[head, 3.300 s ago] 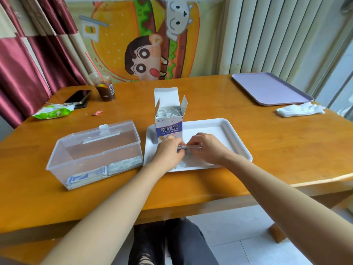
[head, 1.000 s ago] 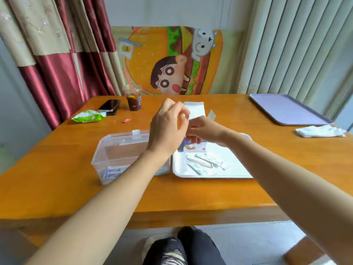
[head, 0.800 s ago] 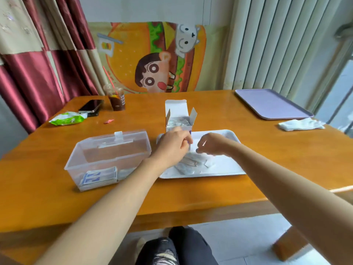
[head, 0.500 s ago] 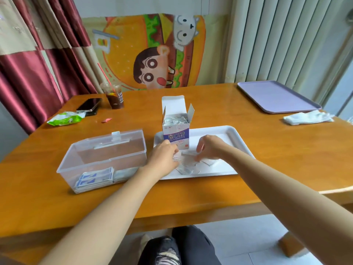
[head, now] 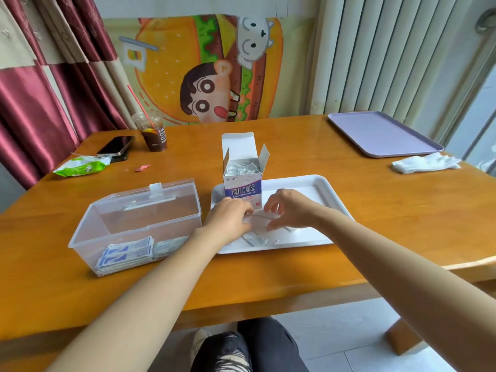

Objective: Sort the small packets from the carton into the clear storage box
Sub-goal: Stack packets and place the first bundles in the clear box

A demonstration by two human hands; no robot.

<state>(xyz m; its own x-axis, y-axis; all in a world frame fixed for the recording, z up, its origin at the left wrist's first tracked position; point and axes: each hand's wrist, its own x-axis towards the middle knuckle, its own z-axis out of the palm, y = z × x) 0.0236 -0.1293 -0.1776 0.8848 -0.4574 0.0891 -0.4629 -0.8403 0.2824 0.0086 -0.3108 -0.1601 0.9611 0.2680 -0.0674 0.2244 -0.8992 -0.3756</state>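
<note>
Now left hand [head: 230, 220] curls over loose packets [head: 255, 238] on tray [head: 331, 196], grip unclear; right hand [head: 290, 210] half-open, fingertips touching them, carton [head: 243, 185] just beyond both, clear box [head: 134, 224] left.

The carton [head: 243, 189] is white with a blue band and stands up straight in the middle of the frame, top flaps open (small packets [head: 241, 167] peek out). Loose packets [head: 255, 238] lie flat just below it. The clear storage box [head: 139, 218] at the middle left has blue-and-white packets [head: 126, 253] stacked at its lower end.
</note>
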